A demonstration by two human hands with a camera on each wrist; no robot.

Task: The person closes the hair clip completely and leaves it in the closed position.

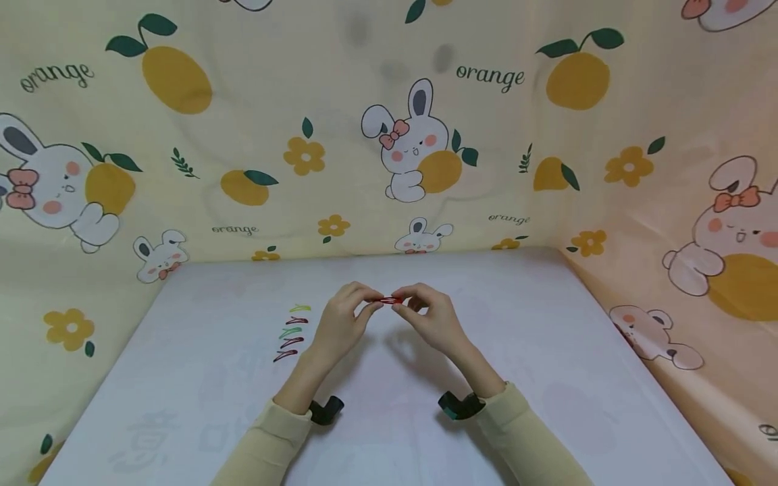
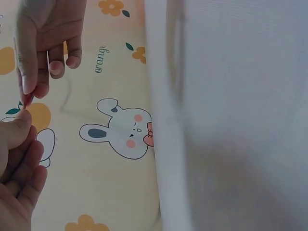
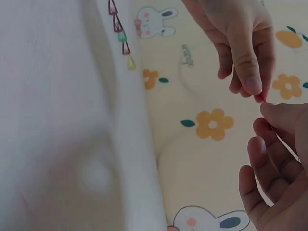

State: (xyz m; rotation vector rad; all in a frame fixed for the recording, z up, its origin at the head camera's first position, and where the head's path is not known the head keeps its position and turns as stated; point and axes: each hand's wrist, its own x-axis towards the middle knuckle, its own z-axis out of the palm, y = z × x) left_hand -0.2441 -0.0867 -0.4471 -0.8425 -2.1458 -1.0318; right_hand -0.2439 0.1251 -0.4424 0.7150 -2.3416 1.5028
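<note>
A small red snap hair clip is held up above the table between both hands. My left hand pinches its left end between thumb and fingers. Its other end is pinched by my right hand. Only a sliver of the red clip shows between the fingertips in the left wrist view, and most of it is covered in the right wrist view too. To the left, a column of snap clips lies on the table, among them a yellow-green clip, a green clip and a dark red clip.
The white-covered table spreads under both arms. Behind it and at the sides hangs a cream cloth printed with rabbits, oranges and flowers. A black wrist camera sits at the left cuff, another black camera at the right.
</note>
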